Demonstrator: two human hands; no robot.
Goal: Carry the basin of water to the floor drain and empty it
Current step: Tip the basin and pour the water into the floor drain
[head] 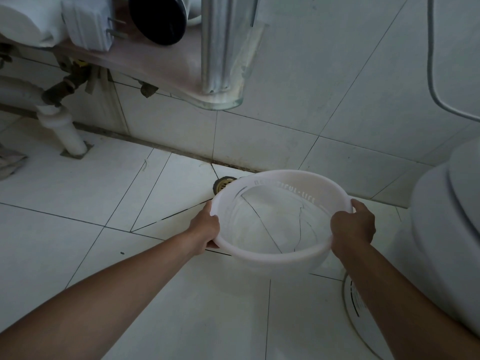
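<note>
Holding the white basin point(280, 263) by its rim, both grips were closed on it: left grip point(205, 226) at the left edge, right grip point(354, 224) at the right edge. The basin, with clear water in it, sat low, right of centre of frame, over the tiled floor point(78, 242). Its far rim overlapped the brass floor drain point(223, 183) by the wall. A toilet point(441, 229) stood at the right edge of frame.

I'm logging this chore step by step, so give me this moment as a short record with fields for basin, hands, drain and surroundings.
basin: white translucent basin, held by its rim over the floor tiles; clear water seems to be inside
left hand: left hand grips the left rim
right hand: right hand grips the right rim
drain: floor drain, round, brass-coloured, partly hidden behind the basin's far rim
surroundings: toilet at right, white pipe at left
</note>
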